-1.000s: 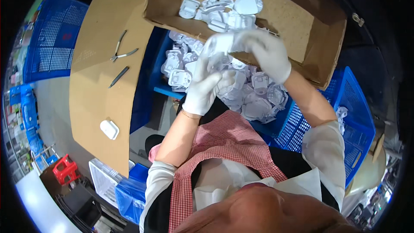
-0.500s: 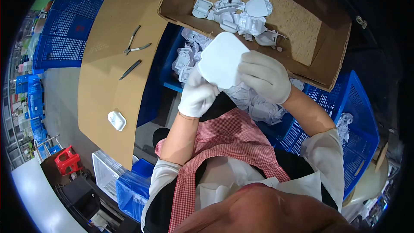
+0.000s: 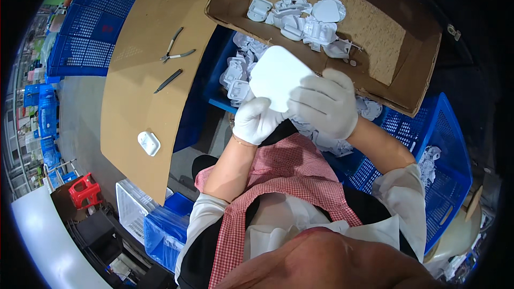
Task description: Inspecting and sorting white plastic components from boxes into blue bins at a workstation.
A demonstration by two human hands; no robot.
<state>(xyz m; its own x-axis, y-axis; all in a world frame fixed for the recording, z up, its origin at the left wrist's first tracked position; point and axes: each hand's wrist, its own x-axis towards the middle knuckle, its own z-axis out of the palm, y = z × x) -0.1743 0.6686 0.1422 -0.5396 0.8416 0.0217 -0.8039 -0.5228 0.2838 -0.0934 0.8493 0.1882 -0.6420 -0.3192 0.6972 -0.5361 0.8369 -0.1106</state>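
Since the white panel sits between both hands, neither one's really nearer: the left hand pinches it around 7 o'clock, and the right hand lies over its 4 o'clock side, though I can't tell if that's a grip or just resting. Can't call a long axis either tbh, it's squarish and partly covered. At 2 o'clock the carton walls off some white parts, the blue bin shows behind the panel, and the bench with pliers is at 9.
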